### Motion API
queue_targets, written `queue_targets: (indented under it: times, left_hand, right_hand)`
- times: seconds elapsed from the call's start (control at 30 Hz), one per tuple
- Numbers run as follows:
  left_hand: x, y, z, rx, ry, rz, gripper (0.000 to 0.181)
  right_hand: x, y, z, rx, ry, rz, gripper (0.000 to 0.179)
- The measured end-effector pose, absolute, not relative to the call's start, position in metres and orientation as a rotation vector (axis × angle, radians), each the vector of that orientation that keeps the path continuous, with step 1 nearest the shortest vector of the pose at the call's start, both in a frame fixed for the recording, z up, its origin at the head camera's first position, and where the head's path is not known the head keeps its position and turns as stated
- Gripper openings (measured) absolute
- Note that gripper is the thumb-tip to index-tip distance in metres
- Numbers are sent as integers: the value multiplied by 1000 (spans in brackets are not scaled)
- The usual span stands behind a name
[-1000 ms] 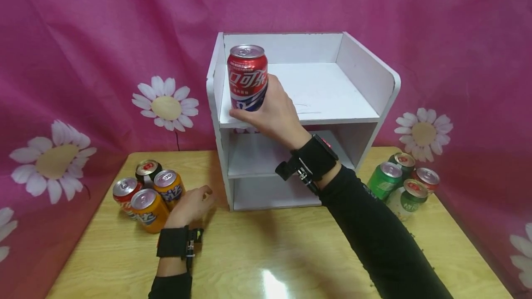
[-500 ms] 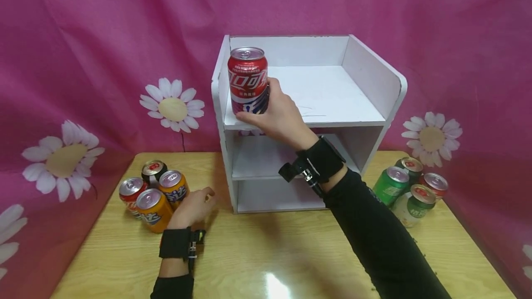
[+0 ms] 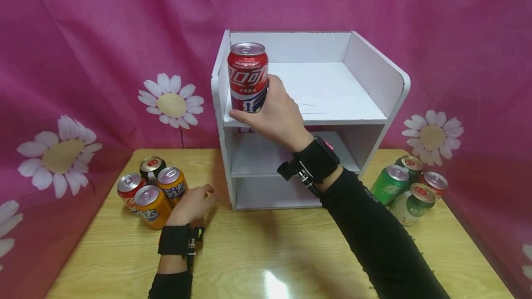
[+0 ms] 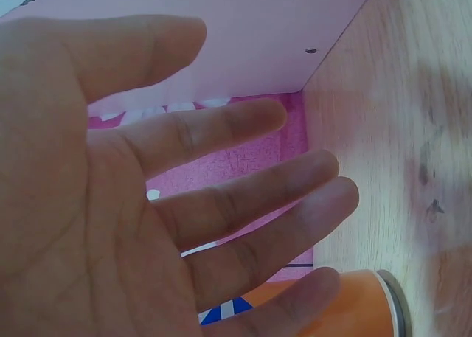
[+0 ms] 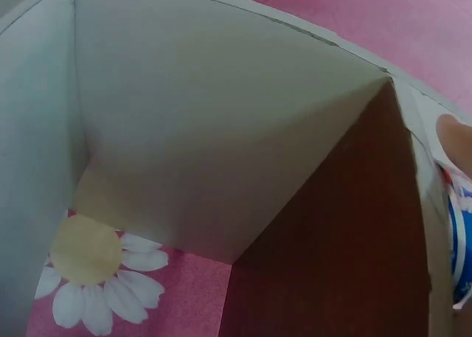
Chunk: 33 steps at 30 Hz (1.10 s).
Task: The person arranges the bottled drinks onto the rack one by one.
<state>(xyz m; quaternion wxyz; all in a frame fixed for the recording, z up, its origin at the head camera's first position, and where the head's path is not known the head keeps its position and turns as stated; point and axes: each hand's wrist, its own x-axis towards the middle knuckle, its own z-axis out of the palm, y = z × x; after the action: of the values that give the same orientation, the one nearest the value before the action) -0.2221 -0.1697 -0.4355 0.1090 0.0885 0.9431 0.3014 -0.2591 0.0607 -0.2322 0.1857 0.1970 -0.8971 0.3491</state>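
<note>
My right hand (image 3: 279, 113) grips a red cola can (image 3: 248, 75), upright at the left front of the white shelf unit's top board (image 3: 328, 98). The thumb lies across the lower front of the can. In the right wrist view only a blue and white strip of the can (image 5: 463, 237) and a fingertip (image 5: 456, 139) show at the right edge. My left hand (image 3: 193, 204) holds nothing, close beside two orange soda cans (image 3: 152, 207) on the table. Its fingers (image 4: 251, 204) are spread and loosely bent, with an orange can (image 4: 361, 307) behind the little finger.
A red can (image 3: 129, 189) and a black can (image 3: 151, 168) stand with the orange pair at left. Right of the shelf unit are a green can (image 3: 389, 184), a dark can (image 3: 409, 165), a red can (image 3: 434, 182) and a white-green can (image 3: 409, 206). Pink flowered cloth (image 3: 104, 59) hangs behind.
The can's lettering has turned slightly to the right within my right hand's grip. My left hand stays beside the orange cans. The head view has shifted a little.
</note>
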Motion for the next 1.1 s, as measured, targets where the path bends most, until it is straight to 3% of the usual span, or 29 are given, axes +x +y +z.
queue_targets:
  times: [0.5, 1.1]
  left_hand:
    - [-223, -171, -433, 293, 2793, 860, 41]
    - [-222, -170, -432, 294, 2790, 878, 40]
  right_hand:
    - [-261, 59, -231, 626, -2530, 876, 74]
    - [-260, 56, -232, 554, -2558, 822, 80]
